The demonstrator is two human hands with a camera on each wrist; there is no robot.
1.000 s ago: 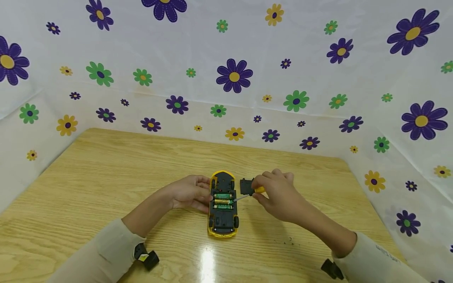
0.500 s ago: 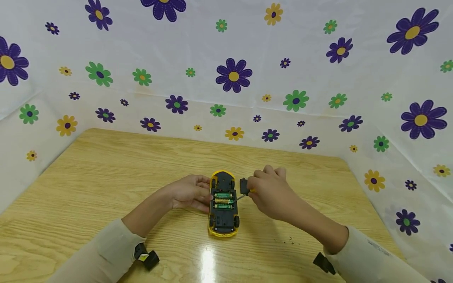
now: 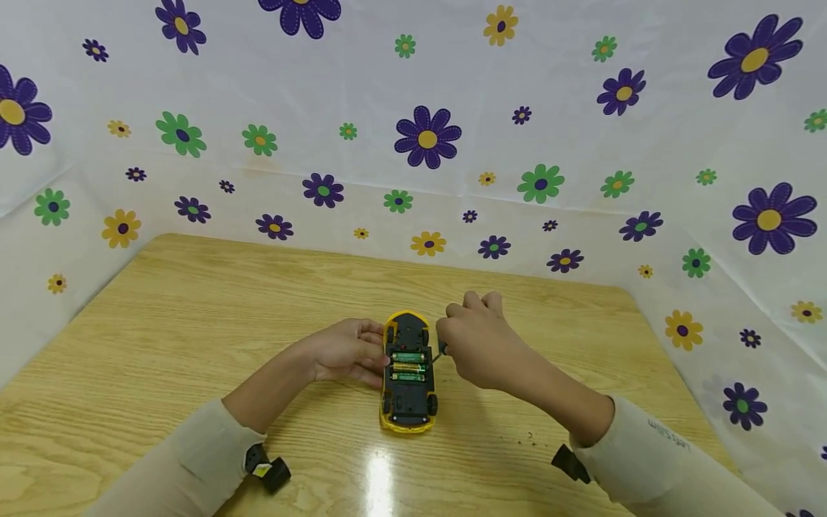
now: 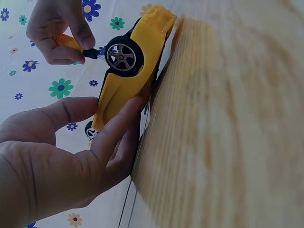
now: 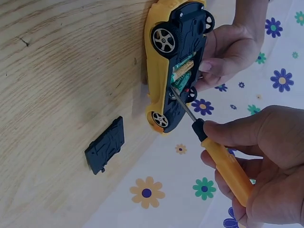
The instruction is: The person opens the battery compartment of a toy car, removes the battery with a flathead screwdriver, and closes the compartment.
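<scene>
A white cloth (image 3: 362, 79) printed with purple, green and yellow flowers stands beyond both hands, and a wood-grained tabletop (image 3: 258, 280) spreads beneath them. The two hands are apart: the left hand (image 3: 349, 352) holds one side of a yellow toy car (image 3: 408, 409) between thumb and fingers, while the right hand (image 3: 478, 341) grips the yellow handle of a screwdriver (image 5: 228, 168). The car lies wheels up on the tabletop, between the hands. The screwdriver's tip reaches its open battery compartment. A black cover (image 5: 107, 145) lies on the tabletop near the right hand. Three batteries (image 3: 408, 367), two green and one gold, sit side by side in the compartment. Dark specks (image 3: 530, 438) lie nearer the person than the right hand.
</scene>
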